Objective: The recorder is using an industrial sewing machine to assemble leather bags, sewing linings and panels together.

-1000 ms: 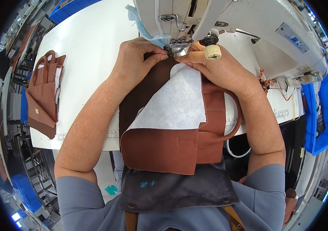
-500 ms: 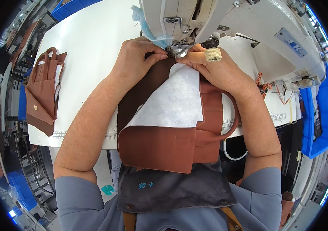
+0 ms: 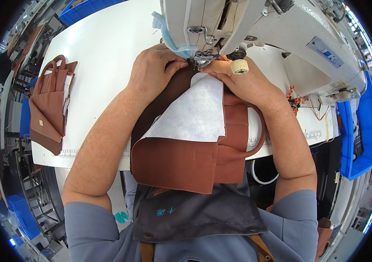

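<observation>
My left hand (image 3: 153,70) pinches the dark brown leather (image 3: 168,85) just left of the needle and presser foot (image 3: 197,63) of a white sewing machine (image 3: 308,39). My right hand (image 3: 238,81) grips the leather to the right of the foot, thumb and fingers pressed together, partly behind a cream knob (image 3: 239,66). Below my hands lies the bag piece, its white backing (image 3: 188,115) folded over reddish-brown leather (image 3: 173,166), with a looped handle (image 3: 262,126) on the right. A light blue cloth (image 3: 166,32) hangs on the machine head.
Another brown leather bag (image 3: 46,113) lies on the white table (image 3: 90,52) at the left. Blue bins stand at the right (image 3: 367,139) and back left (image 3: 75,11). Orange threads (image 3: 299,100) hang by the machine. Stools and racks (image 3: 35,192) are beside the table.
The leather piece has shifted slightly left and up in the picture, toward the machine. My hands keep their pinched grip either side of the foot.
</observation>
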The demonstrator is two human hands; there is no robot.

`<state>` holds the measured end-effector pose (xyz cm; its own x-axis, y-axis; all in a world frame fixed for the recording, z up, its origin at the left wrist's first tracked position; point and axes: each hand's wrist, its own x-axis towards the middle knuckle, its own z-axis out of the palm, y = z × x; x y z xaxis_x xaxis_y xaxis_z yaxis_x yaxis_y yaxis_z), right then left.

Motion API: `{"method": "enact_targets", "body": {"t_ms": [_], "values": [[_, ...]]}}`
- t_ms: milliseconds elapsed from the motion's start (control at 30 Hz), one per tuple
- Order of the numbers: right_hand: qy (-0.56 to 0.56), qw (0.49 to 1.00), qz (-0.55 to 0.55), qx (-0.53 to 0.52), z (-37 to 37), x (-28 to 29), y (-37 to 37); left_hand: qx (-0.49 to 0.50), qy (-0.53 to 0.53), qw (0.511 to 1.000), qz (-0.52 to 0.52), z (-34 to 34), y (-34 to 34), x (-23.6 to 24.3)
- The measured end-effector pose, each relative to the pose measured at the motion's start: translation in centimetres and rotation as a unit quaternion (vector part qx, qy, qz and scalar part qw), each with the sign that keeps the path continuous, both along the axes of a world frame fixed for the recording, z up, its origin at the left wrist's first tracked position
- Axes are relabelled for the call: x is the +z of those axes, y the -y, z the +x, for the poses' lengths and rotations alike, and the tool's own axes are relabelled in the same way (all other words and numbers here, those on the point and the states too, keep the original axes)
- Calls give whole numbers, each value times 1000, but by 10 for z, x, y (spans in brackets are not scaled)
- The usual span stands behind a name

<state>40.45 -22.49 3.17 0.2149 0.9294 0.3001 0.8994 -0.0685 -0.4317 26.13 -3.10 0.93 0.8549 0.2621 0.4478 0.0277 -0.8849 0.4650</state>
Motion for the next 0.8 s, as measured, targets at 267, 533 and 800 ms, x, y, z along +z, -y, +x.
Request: {"method": "enact_targets", "body": {"t_ms": [267,533,800], "values": [[69,998,7,3,3,8,6,-12,121,986,114,-7,-3,21],[9,1000,-2,13,-24,14,12,-73,-187,978,-51,-31,26,61],[25,1000,1,14,-36,11,16,-15,-161,985,58,-29,23,39]]}}
